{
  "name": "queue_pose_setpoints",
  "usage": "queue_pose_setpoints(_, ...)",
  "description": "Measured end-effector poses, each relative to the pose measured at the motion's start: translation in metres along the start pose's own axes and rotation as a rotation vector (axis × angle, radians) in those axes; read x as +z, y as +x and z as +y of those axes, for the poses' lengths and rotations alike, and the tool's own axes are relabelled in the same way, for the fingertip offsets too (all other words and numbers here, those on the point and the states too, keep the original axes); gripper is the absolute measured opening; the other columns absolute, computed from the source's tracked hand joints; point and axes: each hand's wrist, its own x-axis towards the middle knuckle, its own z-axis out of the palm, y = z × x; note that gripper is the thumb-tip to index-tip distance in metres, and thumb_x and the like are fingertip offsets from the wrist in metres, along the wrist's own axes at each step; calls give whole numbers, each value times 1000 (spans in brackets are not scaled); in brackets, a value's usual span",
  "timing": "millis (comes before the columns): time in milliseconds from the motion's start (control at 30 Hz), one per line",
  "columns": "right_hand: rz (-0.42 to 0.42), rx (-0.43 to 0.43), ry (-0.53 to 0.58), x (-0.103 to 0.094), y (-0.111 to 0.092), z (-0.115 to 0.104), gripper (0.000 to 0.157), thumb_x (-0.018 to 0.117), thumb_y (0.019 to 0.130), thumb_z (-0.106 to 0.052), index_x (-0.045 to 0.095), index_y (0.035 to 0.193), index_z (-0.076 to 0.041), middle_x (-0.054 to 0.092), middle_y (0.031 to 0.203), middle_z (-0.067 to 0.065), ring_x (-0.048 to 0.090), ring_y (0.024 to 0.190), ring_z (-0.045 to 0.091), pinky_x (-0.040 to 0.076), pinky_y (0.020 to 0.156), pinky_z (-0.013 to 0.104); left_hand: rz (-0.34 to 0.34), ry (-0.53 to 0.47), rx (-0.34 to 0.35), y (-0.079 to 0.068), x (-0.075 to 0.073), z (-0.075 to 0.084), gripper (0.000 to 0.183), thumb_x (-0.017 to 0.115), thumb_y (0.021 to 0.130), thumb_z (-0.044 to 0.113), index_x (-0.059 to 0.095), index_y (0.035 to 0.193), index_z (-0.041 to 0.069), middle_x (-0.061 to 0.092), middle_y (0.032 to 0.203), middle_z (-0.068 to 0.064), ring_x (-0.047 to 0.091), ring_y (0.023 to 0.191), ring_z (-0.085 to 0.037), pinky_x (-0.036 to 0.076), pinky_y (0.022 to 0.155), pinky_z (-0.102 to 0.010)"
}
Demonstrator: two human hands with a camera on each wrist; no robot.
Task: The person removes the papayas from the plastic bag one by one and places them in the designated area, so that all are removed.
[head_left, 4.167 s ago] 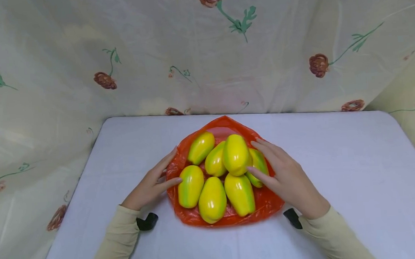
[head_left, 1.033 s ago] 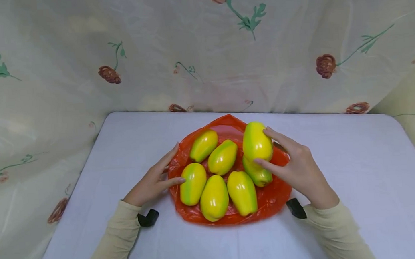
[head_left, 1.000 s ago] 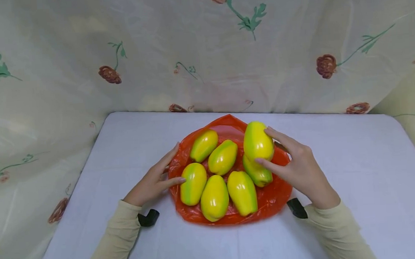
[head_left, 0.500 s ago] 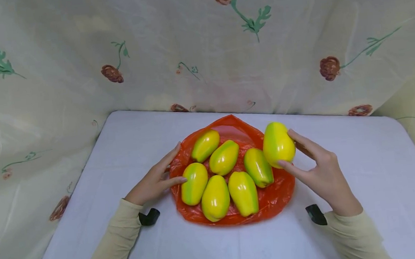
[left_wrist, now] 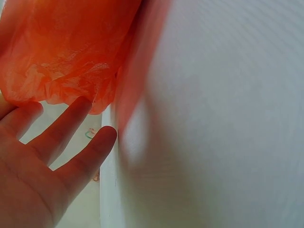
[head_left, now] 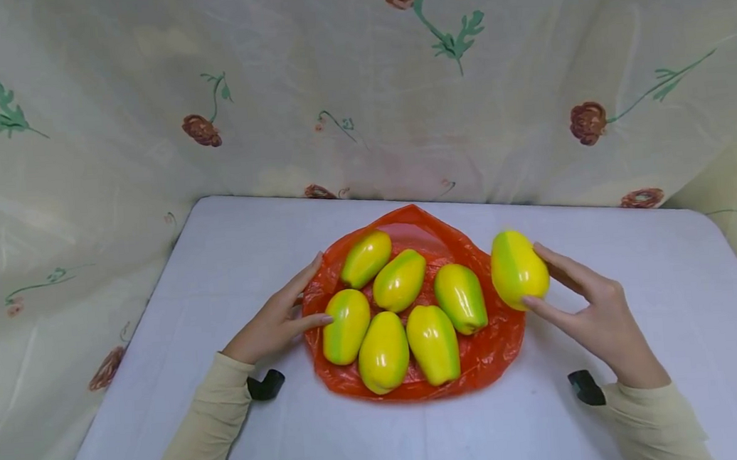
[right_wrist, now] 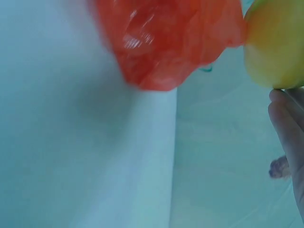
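My right hand (head_left: 599, 314) pinches a glossy yellow papaya (head_left: 519, 271) with a green stripe between thumb and fingers. It is held up at the right rim of an open red plastic bag (head_left: 493, 353), partly overlapping it in the head view. In the right wrist view, fingertips (right_wrist: 280, 102) press the underside of the papaya (right_wrist: 275, 42). Inside the bag lie several more yellow-green papayas (head_left: 383, 354). My left hand (head_left: 276, 322) rests at the bag's left side, thumb by the leftmost papaya (head_left: 346, 327). Its other fingers (left_wrist: 95, 147) stretch out straight beside the red plastic (left_wrist: 61, 52).
The bag sits in the middle of a white-covered table (head_left: 655, 288), whose surface extends to both sides. Behind the table hangs a pale curtain (head_left: 357, 67) with brown flowers. Black wrist cameras (head_left: 266, 385) are strapped at both sleeves.
The right hand has lifted the top papaya off the pile and carried it rightward to the bag's right rim. The papaya beneath is now uncovered. My left hand has stayed in place.
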Motion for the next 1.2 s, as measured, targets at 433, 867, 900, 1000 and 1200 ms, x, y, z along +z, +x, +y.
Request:
queue_pose_setpoints(433,-25,29,-28,-12,-6,24,83,91,76,-1,56,150,-19,59,150,14,44,126,-25,38,97,-4,4,8,-11,-2,1,2,94,75,93,43,12,162,50,15,173,16,23,161,-21,39,121,-52)
queue_pose_setpoints(867,-96,49,-55,-15,-9,41,82,89,80,-9,52,153,-18,57,152,18,35,125,-30,36,94,-6,6,16,-26,-2,1,3,94,75,93,46,12,162,50,15,173,18,20,161,-20,36,124,-52)
queue_pose_setpoints(900,-100,51,-59,-15,-9,41,82,89,81,-10,52,153,-18,56,152,18,34,124,-31,35,93,-6,6,17,-26,-2,1,2,94,75,92,47,12,162,50,15,173,18,20,161,-19,36,123,-52)
queue_pose_setpoints(1000,-115,62,-78,-15,-9,40,81,89,82,-13,51,154,-19,56,152,19,32,125,-31,34,92,-7,6,24,-17,-2,0,1,94,75,93,46,12,163,49,15,173,17,20,161,-20,36,123,-53)
queue_pose_setpoints(1200,-165,88,-114,-15,-8,40,81,88,83,-18,50,154,-16,53,154,20,51,140,32,31,92,-8,6,22,-9,-2,0,2,94,75,93,44,12,163,49,15,173,17,20,161,-20,36,123,-53)
